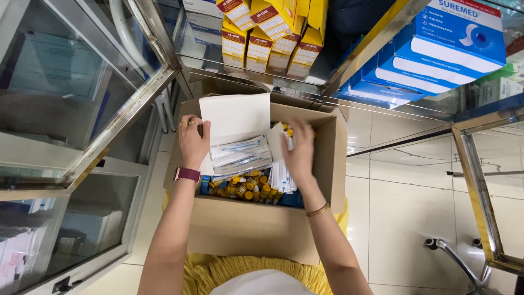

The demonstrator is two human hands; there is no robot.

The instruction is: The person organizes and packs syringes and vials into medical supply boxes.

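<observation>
Both hands work inside an open cardboard box (256, 224) on a tiled floor.

The left hand (192, 143) grips the left edge of a white carton (236, 117) whose lid stands open above the box. Flat sealed packets (240, 154) lie stacked in the carton, just right of the left hand. The right hand (299, 148) rests at the right side of the packets, fingers spread and pointing down into the box; whether it grasps anything cannot be determined. Small yellow-capped vials (248, 187) fill the box bottom below the carton, between the two wrists. White slim packs (281, 177) stand in the box just below the right hand. Behind the box, a glass shelf (256, 74) carries yellow-and-red cartons (270, 38); blue cartons (436, 49) lie to the right of these.
</observation>
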